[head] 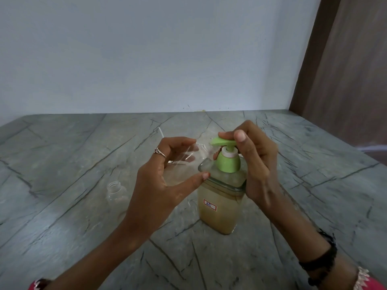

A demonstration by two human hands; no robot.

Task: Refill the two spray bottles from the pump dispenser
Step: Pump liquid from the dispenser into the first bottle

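Observation:
A clear pump dispenser [222, 208] with yellowish liquid, a small red-edged label and a green pump head [225, 144] stands on the grey stone counter. My right hand [254, 162] rests on the pump head, fingers over its top. My left hand [165, 174] grips a clear uncapped spray bottle [184, 159], tilted with its mouth right under the green spout. A second clear bottle [116, 192], also uncapped, stands on the counter to the left. A thin white tube [160, 132] shows behind my left hand; its sprayer cap is hidden.
The grey veined stone counter [62, 164] runs back to a pale wall [146, 55]. A brown wooden panel [343, 70] rises at the right rear corner.

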